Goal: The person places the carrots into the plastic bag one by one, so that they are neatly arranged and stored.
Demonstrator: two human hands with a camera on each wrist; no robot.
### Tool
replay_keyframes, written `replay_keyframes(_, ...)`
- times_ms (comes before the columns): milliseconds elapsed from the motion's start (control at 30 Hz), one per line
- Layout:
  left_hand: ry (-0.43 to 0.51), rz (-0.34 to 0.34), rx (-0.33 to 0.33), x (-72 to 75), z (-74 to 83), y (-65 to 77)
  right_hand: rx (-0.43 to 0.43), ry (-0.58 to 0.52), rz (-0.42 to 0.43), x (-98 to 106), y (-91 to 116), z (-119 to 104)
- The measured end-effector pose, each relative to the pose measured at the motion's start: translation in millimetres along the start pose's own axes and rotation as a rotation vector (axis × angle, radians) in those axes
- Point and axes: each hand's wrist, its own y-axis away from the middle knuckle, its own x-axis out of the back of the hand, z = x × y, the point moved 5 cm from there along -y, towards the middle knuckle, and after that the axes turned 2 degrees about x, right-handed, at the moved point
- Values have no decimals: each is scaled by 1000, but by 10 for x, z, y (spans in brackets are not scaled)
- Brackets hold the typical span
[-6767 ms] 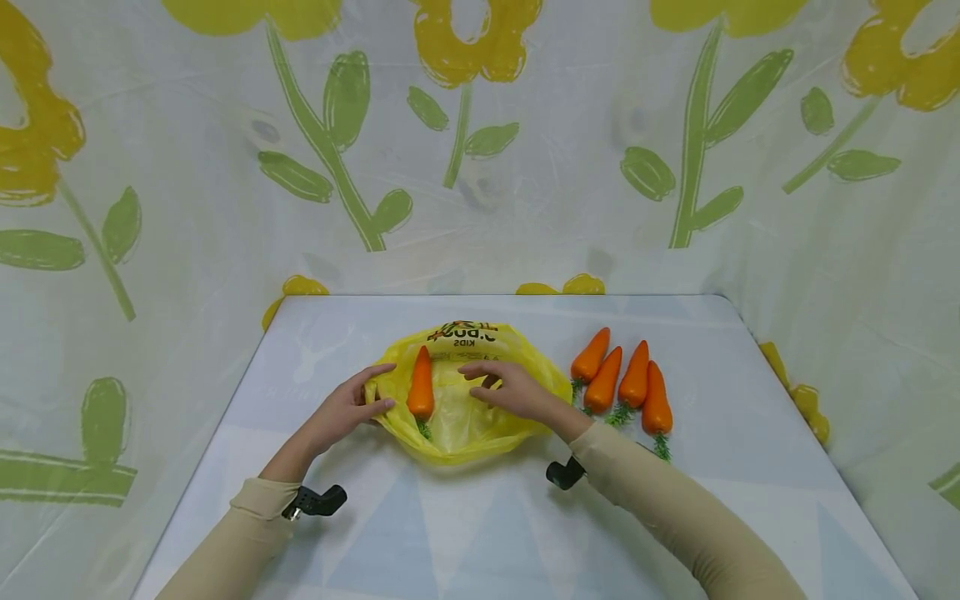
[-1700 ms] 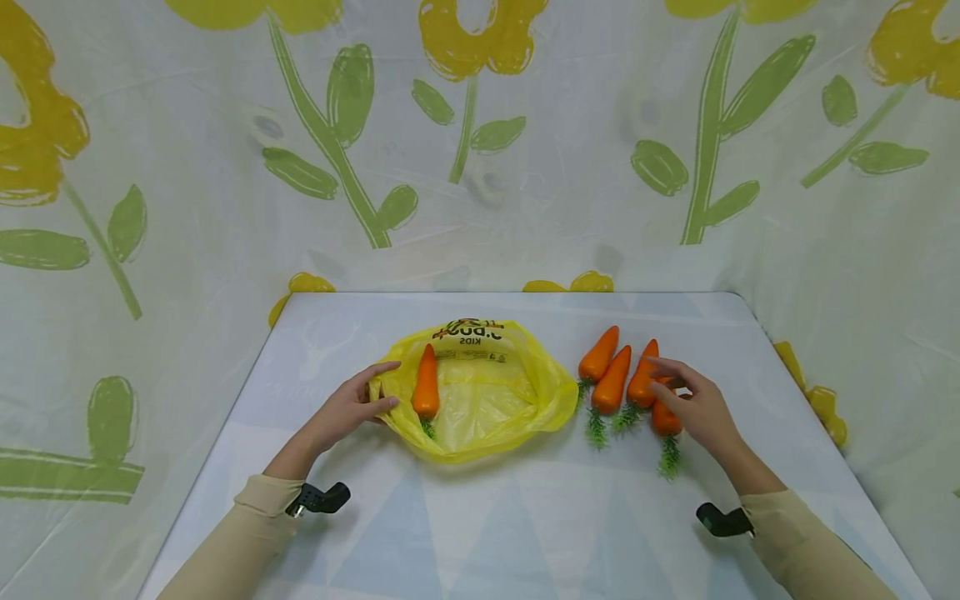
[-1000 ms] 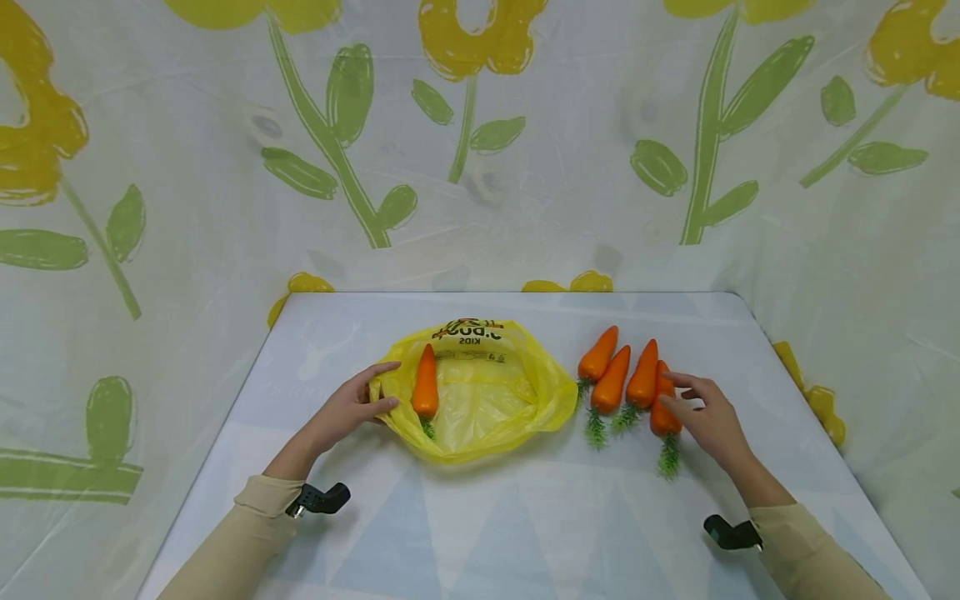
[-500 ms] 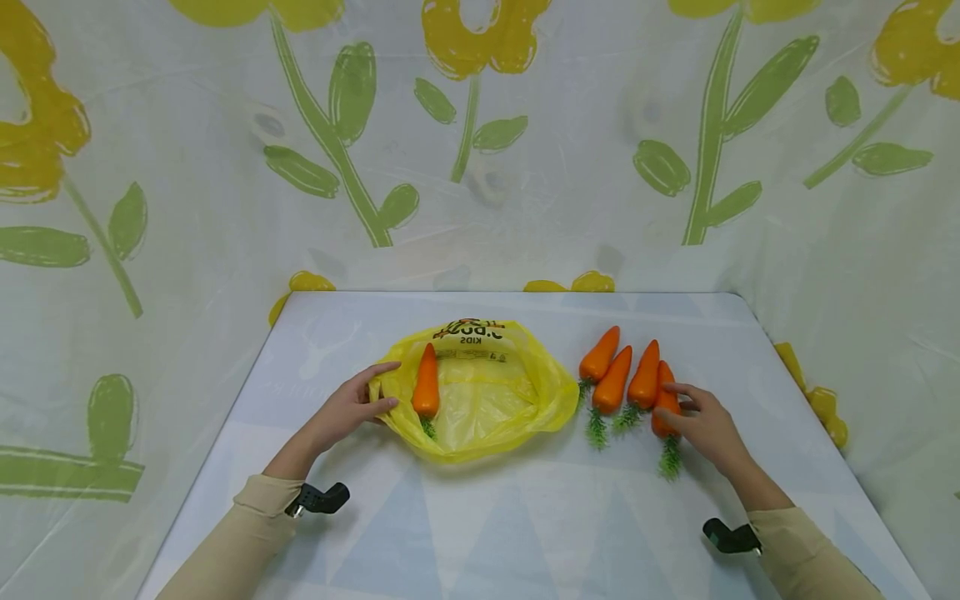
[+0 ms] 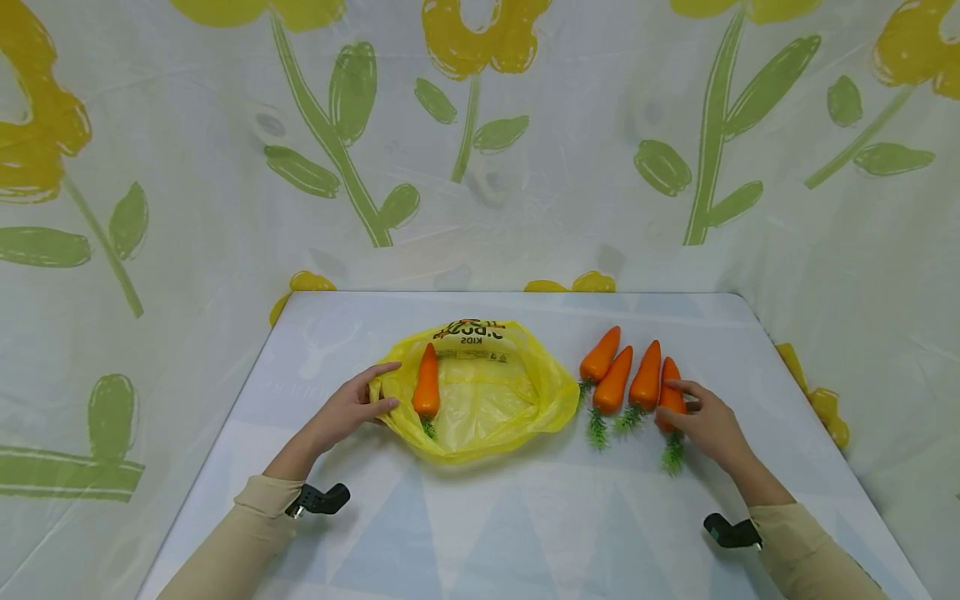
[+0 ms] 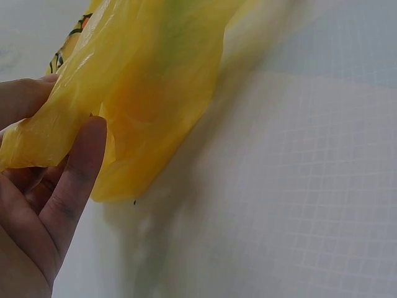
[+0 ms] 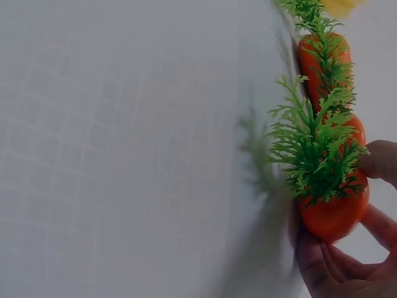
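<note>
A yellow plastic bag (image 5: pixel 480 408) lies on the table with its mouth spread, and one toy carrot (image 5: pixel 426 385) rests inside at its left. My left hand (image 5: pixel 351 402) pinches the bag's left rim; in the left wrist view the thumb (image 6: pixel 74 174) lies against the folded plastic. At the right, my right hand (image 5: pixel 705 421) grips the rightmost carrot (image 5: pixel 672 392) of a row, thumb and fingers on either side of its thick end. The right wrist view shows this carrot's green leafy top (image 7: pixel 322 149) pointing towards the camera; the fingers are partly out of frame.
Left of the gripped carrot lie several more: one beside it (image 5: pixel 646 379), another (image 5: pixel 613 383) further left, and one (image 5: pixel 600 354) close to the bag's right side. The pale table (image 5: pixel 480 533) ends at a flower-patterned cloth (image 5: pixel 555 208) behind and at both sides.
My right hand has gone from above the bag to the carrots at the right and taken hold of the rightmost one, which has shifted slightly. My left hand stays on the bag rim.
</note>
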Motion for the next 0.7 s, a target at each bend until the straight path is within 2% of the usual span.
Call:
replay_keyframes(333, 5, -3, 0, -3, 5, -1, 9, 27, -32, 9, -41, 16)
replay_keyframes(700, -11, 10, 1, -6, 18, 17, 21, 15, -4, 10, -34, 22)
